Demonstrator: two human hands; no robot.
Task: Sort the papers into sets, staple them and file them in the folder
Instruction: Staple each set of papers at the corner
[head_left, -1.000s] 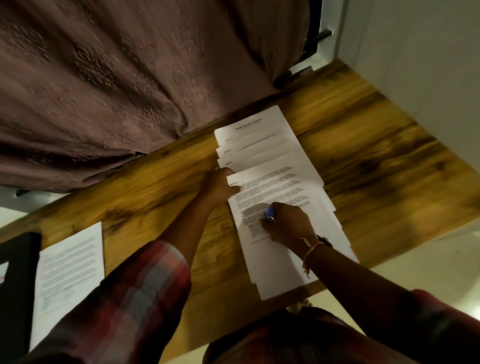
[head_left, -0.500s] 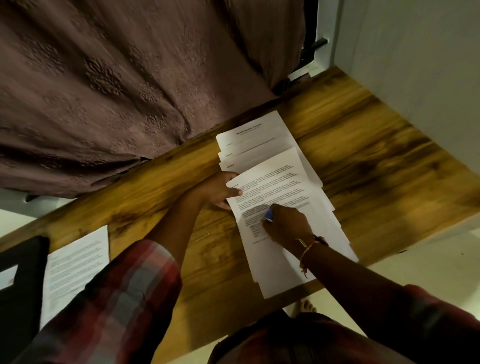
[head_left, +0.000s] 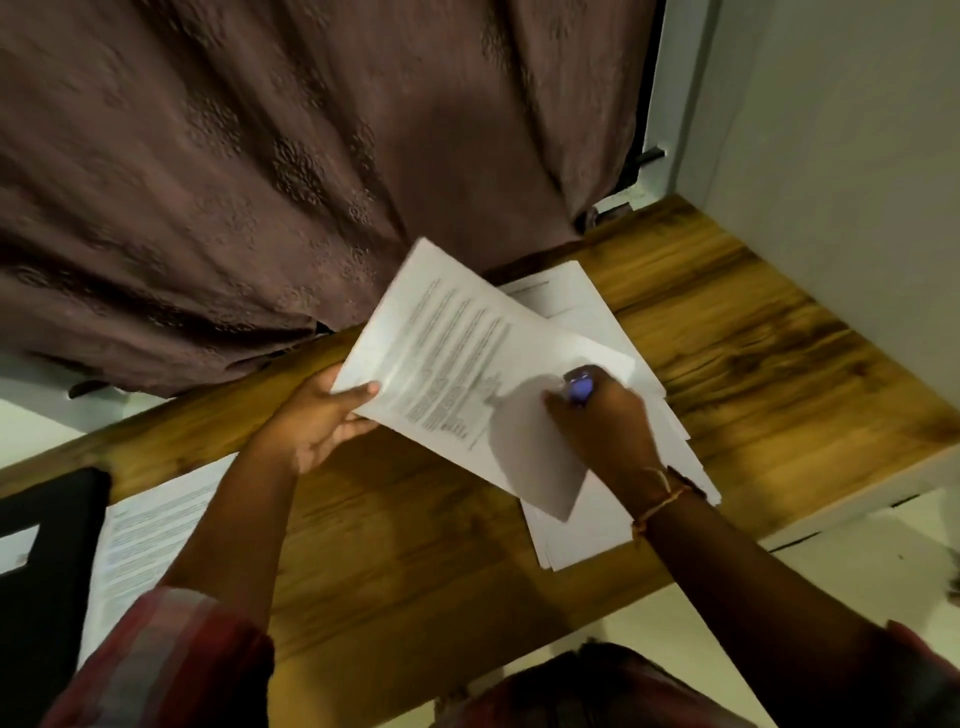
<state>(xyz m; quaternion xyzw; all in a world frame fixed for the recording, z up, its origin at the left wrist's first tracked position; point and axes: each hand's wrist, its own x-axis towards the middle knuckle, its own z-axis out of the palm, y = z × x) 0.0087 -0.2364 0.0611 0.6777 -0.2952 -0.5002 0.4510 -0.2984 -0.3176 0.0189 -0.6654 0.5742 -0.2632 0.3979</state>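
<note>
Subject: brown wooden table (head_left: 753, 374).

At its left end lie one flat black folder (head_left: 41, 597) and, just beside it, one white printed sheet (head_left: 140, 545).

Over the table's middle, the left hand (head_left: 322, 421) pinches a corner of one raised white printed paper (head_left: 457, 364), thumb on top. The right hand (head_left: 608, 426), its fingers curled round one small blue object (head_left: 579, 387), touches that paper.

Beneath them on the table is one fanned pile of white papers (head_left: 597, 535); its sheets cannot be counted.

All print is too blurred to read.

curtain (head_left: 260, 182) mauve-brown, floral motifs | table (head_left: 769, 364) amber woodgrain (dark streaks) | papers (head_left: 447, 338) white | sleeve (head_left: 171, 660) red plaid | stapler (head_left: 579, 387) blue
</note>
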